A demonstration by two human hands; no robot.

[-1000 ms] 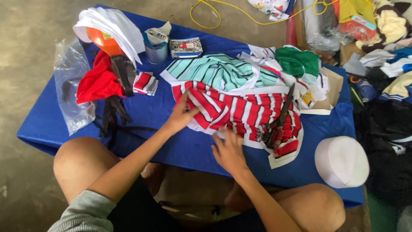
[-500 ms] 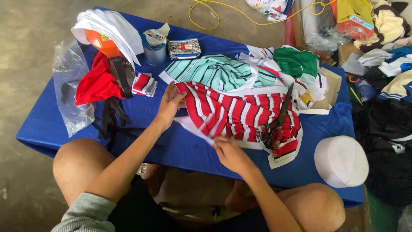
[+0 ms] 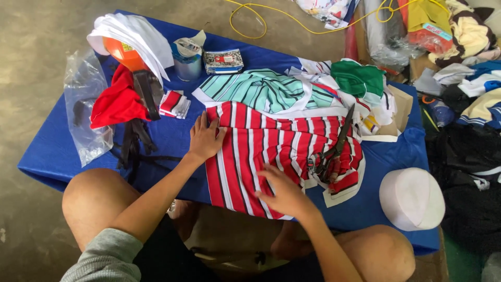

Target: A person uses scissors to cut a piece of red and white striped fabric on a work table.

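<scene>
left hand (image 3: 204,140) lies flat, fingers spread, palm down on the upper left edge of the red & white striped cloth (image 3: 261,151); it presses, grips nothing. right hand (image 3: 284,193) also flat on the same cloth, nearer the lower edge by the table front, fingers stretched out to the left, nothing held btwn them. the striped cloth is spread over the middle of the blue table (image 3: 57,151), its lower part hanging a bit over the near edge. black scissors (image 3: 331,149) lie on the cloth's right part, blades pointing up & away, handles near the right hand but not touching it. just behind the cloth, a teal striped fabric (image 3: 255,89), w/ a green piece (image 3: 357,78) and white scraps to its right. left of the left hand: small folded red/white swatch (image 3: 175,103), red cloth (image 3: 117,102) w/ black straps (image 3: 138,138) across it, clear plastic bag (image 3: 83,109) at the table's left end. far corner: white fabric (image 3: 133,34) draped over an orange round thing (image 3: 122,52), a small cup-like container (image 3: 187,60), a flat packet (image 3: 223,61). white round cap (image 3: 412,198) sits at the table's right near corner. yellow cord (image 3: 292,21) on the floor beyond; heap of clothes (image 3: 469,78) to the right. person's bare knees show under the table edge.
</scene>
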